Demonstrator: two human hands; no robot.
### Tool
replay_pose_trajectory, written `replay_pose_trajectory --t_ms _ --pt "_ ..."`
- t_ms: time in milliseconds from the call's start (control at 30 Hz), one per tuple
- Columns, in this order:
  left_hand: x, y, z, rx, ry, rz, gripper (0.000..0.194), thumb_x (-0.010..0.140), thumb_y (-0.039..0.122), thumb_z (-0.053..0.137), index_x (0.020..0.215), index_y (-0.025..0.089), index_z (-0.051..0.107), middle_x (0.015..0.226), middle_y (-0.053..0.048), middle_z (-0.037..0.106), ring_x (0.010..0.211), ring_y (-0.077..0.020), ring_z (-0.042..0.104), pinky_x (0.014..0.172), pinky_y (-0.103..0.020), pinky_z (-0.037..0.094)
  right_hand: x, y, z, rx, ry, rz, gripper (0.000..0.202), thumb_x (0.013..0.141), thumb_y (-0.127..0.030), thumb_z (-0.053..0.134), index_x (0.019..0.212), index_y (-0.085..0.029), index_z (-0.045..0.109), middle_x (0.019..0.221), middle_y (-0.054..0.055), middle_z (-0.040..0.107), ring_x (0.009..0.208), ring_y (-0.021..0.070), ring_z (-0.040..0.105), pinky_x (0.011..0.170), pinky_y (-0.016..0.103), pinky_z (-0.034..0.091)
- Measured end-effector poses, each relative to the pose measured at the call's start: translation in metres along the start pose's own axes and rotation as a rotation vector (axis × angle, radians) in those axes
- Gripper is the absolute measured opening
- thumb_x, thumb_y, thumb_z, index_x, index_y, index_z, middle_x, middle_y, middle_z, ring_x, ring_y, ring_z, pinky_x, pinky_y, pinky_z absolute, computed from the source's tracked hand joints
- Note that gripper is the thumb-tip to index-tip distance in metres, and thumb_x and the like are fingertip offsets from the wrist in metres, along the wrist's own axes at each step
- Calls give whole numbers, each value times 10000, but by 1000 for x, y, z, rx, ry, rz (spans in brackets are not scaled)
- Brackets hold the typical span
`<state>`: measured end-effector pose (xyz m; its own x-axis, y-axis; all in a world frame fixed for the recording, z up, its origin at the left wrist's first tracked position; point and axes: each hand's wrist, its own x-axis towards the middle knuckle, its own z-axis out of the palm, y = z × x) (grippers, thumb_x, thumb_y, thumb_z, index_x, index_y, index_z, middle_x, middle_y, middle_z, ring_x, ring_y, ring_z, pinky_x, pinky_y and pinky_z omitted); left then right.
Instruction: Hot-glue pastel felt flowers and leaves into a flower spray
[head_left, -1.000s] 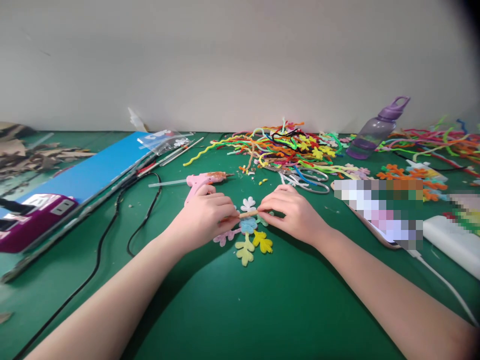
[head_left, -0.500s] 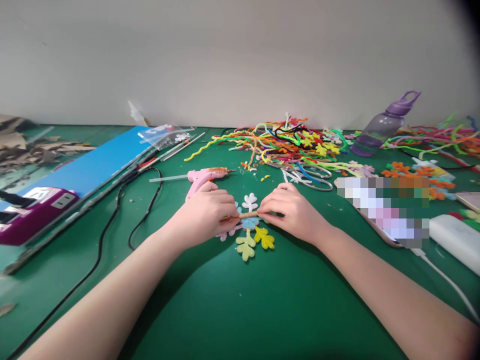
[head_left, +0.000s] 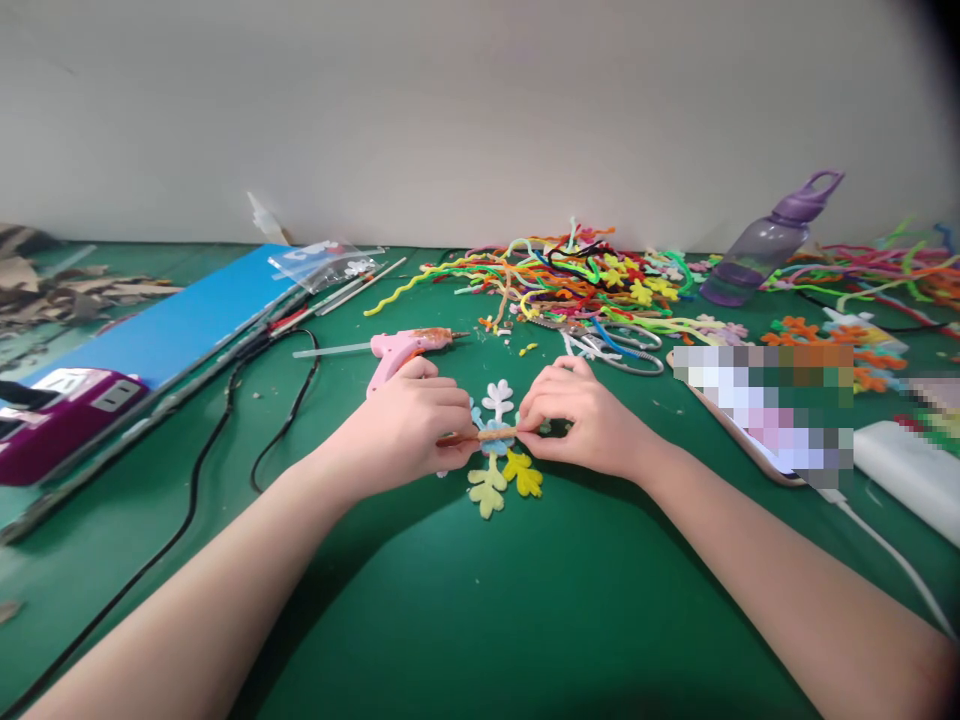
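Strip is pinched by left hand and right hand across the flower; uneven pulling could bend it, and a slip could jog the glue gun.

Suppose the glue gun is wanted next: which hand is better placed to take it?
Probably the left hand: the glue gun lies just beyond it, farther from the right hand. Both pinch the brown strip, so the left would likely have to let go first.
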<state>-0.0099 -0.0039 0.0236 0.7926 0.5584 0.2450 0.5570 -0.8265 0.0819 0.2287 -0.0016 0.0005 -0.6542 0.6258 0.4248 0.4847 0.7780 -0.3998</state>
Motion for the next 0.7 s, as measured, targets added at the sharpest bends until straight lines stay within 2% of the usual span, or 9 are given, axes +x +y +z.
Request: replay_pose_trajectory --t_ms 133,300,600,700 --pt "-2 -1 2 -45 -28 9 178 867 242 547 741 210 669 716 33 646 669 -112 529 785 -337 322 0 2 -1 -7 -72 6 121 795 -202 640 680 -215 604 810 -47 671 851 129 562 927 363 263" --pt "-2 0 3 -89 -22 -15 141 842 221 588 732 220 676 697 46 634 664 -111 498 776 -323 322 2 3 -1 -1 -95 4 124 802 -206 639 681 -216 610 833 -44 674 861 129 559 918 356 265" --pt "-1 2 -3 -14 -11 50 185 855 219 543 706 205 652 643 41 611 610 -106 479 766 -339 314 1 -2 -1 -3 -24 -18 66 808 -211 620 743 -221 627 804 -35 677 829 131 569 930 366 273" --pt "-1 1 -2 -10 -26 57 193 851 210 535 693 204 644 636 41 610 603 -104 474 757 -338 314 1 -2 1 12 -34 -29 80 819 -214 612 749 -234 645 807 -37 682 835 135 569 934 376 265"
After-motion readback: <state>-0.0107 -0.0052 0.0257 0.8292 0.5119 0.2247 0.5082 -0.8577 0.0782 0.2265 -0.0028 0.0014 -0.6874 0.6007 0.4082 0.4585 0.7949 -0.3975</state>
